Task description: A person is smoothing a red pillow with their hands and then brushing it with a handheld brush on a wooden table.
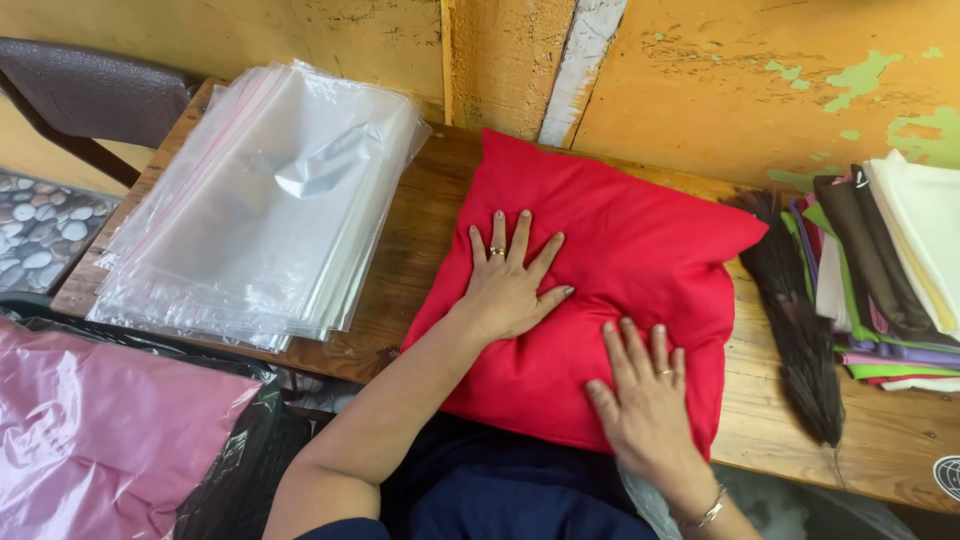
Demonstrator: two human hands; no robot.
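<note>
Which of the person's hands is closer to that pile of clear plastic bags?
Left. The left hand lies flat on the red cushion, on the side beside the plastic bags; the right hand presses the cushion's near edge, farther away.

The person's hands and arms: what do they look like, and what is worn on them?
Both arms are bare up to the frame edge, with no sleeves visible. The left hand wears a gold-coloured ring on one finger. The right hand also wears a ring, and a thin metal bangle circles its wrist. The fingernails look pale and short.
</note>
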